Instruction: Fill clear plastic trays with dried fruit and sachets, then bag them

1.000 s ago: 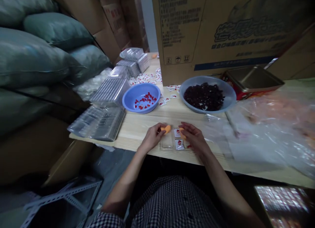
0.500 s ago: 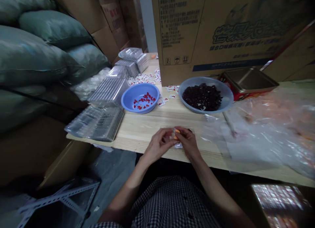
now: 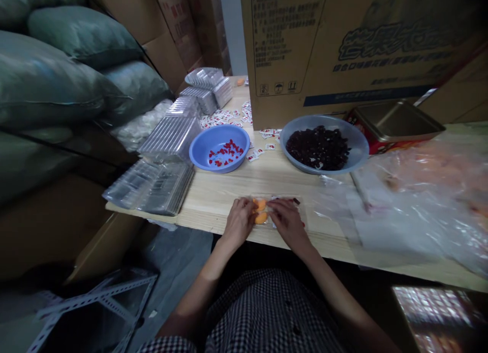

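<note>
Two orange pieces [image 3: 261,218] lie one above the other in a clear plastic tray [image 3: 301,216] near the table's front edge. My left hand [image 3: 239,222] is closed at their left side, its fingertips on the orange pieces. From the right, my right hand [image 3: 287,222] reaches over the tray with its fingers pressed together, the tips touching the upper orange piece. Small dark and red bits show in the tray beside my right hand. Beyond the hands stand a blue bowl [image 3: 196,152] of small red pieces and a translucent bowl [image 3: 360,152] of dark pieces.
Stacked clear trays [image 3: 168,134] stand at the left. Small printed packets [image 3: 224,118] are scattered behind the blue bowl. A large carton [image 3: 282,106] and an open red tin [image 3: 396,122] stand at the back. Plastic bags [image 3: 412,221] cover the table's right side.
The hands have moved apart and lowered to the tray. Two orange pieces now show between them, where before the fingers were together around an orange item. The view has shifted slightly.
</note>
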Tool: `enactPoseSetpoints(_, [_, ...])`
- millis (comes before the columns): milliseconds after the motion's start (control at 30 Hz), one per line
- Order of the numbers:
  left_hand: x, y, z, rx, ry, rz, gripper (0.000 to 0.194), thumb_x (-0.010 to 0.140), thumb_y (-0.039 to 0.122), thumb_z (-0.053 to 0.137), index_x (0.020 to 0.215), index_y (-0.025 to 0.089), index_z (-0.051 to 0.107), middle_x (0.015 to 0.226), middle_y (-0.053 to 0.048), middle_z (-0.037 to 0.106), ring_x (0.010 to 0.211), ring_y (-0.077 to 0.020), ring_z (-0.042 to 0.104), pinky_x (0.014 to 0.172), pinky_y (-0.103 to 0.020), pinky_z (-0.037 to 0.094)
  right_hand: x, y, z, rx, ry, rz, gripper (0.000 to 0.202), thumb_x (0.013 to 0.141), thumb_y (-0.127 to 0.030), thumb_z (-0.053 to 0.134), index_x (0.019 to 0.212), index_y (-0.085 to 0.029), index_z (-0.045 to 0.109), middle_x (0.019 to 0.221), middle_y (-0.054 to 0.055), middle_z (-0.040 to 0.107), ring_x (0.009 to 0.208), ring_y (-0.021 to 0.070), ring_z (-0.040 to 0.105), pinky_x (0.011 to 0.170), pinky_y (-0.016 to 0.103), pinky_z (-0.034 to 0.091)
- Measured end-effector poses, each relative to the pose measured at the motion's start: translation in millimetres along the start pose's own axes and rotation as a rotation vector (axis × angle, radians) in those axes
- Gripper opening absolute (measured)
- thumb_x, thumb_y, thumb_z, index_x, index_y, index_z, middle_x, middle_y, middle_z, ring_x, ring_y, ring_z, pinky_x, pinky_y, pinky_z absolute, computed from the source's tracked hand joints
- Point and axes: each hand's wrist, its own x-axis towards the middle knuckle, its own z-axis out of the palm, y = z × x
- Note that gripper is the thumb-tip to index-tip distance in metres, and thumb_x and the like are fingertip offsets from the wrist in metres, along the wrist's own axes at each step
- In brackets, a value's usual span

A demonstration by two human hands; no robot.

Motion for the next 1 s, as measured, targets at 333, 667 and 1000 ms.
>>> enactPoseSetpoints(333, [-14.0,16.7,12.3,0.009,0.132,0.206,0.054,0.088,0.007,0.046,0.141,0.02,0.048,0.135,-0.014,0.059,0.122,-0.0256,0.054,0.099,-0.044,0.045,1.6,3.8,21.7,-0.063,0.016,-0.116,0.027,0.097,-0.026,0.048,0.113,-0.022,0.07,0.126,0.011,0.068,0.122,0.027,0.059,0.108,0.054,0.04])
enactPoseSetpoints(667, [-8.3,-96.1,-126.2,0.281,0.602,-0.312,0.03,0.089,0.028,0.055,0.116,0.018,0.062,0.108,-0.012,0.068,0.105,-0.0269,0.058,0.097,-0.044,0.044,3.9,12.0,-18.8,-0.064,0.075,-0.016,0.03,0.096,-0.038,0.05,0.114,-0.022,0.069,0.127,0.01,0.066,0.113,0.0257,0.064,0.099,0.047,0.051])
enactPoseSetpoints(1000, [-2.3,-164.6,-185.1,-0.163,0.36,-0.68,0.031,0.067,0.045,0.067,0.068,0.014,0.065,0.055,0.002,0.054,0.054,-0.0113,0.046,0.054,-0.024,0.034,-9.5,4.1,-22.1,0.024,0.063,-0.028,0.025,0.094,-0.035,0.056,0.11,-0.023,0.07,0.121,0.01,0.067,0.115,0.0262,0.062,0.102,0.049,0.049])
